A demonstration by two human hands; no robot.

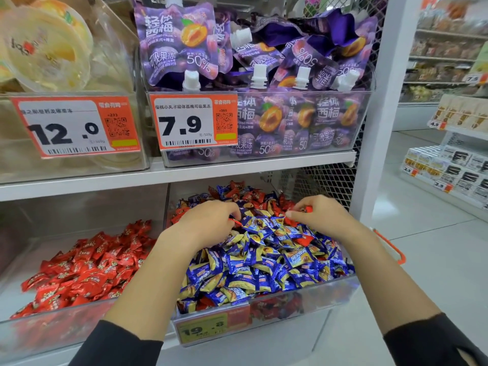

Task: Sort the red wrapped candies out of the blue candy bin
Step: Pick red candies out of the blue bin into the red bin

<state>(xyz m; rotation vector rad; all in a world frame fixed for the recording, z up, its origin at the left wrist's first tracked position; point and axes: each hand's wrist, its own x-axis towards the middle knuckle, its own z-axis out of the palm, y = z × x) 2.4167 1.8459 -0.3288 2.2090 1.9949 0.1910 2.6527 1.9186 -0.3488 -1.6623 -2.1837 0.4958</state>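
Hands both deep in the clear plastic bin of blue-and-yellow wrapped candies [264,262], lower shelf, right side. Left hand [208,220] has fingers curled, pinching a red wrapped candy [235,222] at the fingertips. Right hand [315,213] pinches another red candy [306,208] btwn thumb & fingers, w/ more red wrappers [303,240] lying just near it in the blue pile. More reds mixed in at the far end [237,191]. Left of it, touching, a clear bin of red wrapped candies [87,265]. Upper shelf: purple spouted jelly pouches [179,43], price tag 7.9 [184,122].
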